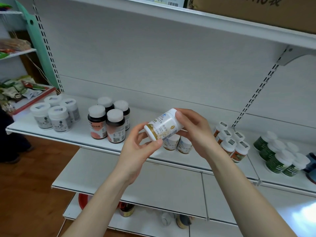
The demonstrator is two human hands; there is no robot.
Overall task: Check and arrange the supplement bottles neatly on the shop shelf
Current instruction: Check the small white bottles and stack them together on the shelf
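Item: white plastic supplement bottle with gold-banded label (162,126), in air before white metal shelf (82,134). We grasp both ends: left grip (136,149) curled round lower end, right grip (193,132) round upper. Long axis tilted, lower-left to upper-right. Two matching bottles (177,144) stand just behind; right grip nearer.

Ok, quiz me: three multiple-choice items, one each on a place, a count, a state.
1. On the shelf, the green-labelled bottles stand: A) far left B) far right C) centre.
2. Dark bottles with pink labels: A) two B) four C) six.
3. The white-and-gold bottle in front is: A) upright on the shelf B) on the floor C) tilted in both hands.
Answers: 1 B, at the right end; 2 B, four white caps; 3 C, left hand and right hand grip it.
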